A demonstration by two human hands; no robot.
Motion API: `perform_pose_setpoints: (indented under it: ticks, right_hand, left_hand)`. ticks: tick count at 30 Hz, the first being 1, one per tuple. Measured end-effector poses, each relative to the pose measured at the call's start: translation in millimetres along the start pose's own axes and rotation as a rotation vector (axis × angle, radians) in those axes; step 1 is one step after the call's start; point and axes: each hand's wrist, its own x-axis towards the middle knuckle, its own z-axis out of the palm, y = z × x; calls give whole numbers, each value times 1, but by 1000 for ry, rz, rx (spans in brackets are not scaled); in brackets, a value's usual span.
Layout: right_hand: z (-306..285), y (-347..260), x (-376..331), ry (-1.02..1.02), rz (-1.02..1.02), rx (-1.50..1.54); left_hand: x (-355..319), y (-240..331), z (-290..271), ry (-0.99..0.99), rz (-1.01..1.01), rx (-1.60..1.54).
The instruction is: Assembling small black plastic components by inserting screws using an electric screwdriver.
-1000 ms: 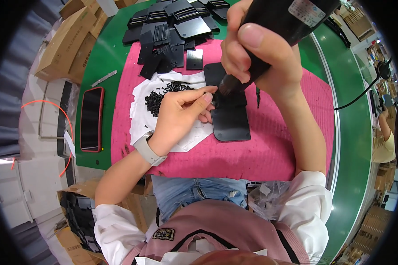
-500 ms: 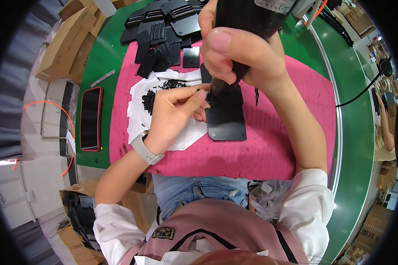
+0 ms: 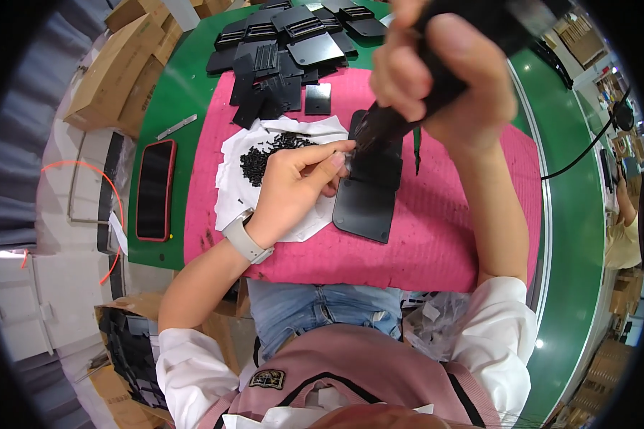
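Observation:
In my right hand (image 3: 447, 86) is a black power screwdriver (image 3: 447, 68), its body leaning up to the right and blurred by motion. Its lower end points down at the top of a black plate assembly (image 3: 365, 207), which lies on the pink mat. My left hand (image 3: 304, 175) is pinched close beside that lower end, at the assembly's left edge. Whatever the left fingertips hold is too small or hidden to name. Under and beside the left hand, a pile of small black screws (image 3: 254, 164) rests on a crumpled white cloth or paper (image 3: 229, 186).
Stacked black plates and brackets (image 3: 279, 53) fill the far side of the pink mat (image 3: 465, 236) and green table (image 3: 150, 129). A small black plate (image 3: 318, 99) lies apart. At left are a red-edged phone (image 3: 155, 189) and a metal strip (image 3: 177, 126). A thin dark-green tool (image 3: 417, 150) lies right of the assembly.
My right hand has moved right, and the screwdriver now leans more to the right. The plate assembly has turned slightly. The whole view has shifted a little; my left hand stays pinched.

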Motion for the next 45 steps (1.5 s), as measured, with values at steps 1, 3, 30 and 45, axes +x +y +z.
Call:
perform_pose_setpoints:
  ticks: [1, 3, 30, 45]
  right_hand:
    - [12, -7, -2, 146, -1, 73]
    - [10, -14, 3, 214, 9, 6]
    - [-35, -23, -24, -58, -30, -208]
    - [-38, -8, -26, -201, 33, -181]
  left_hand:
    - [0, 0, -1, 4, 3, 0]
    - [0, 1, -2, 4, 186, 114]
    - [-7, 13, 1, -65, 401, 682]
    - [-6, 6, 2, -140, 497, 754]
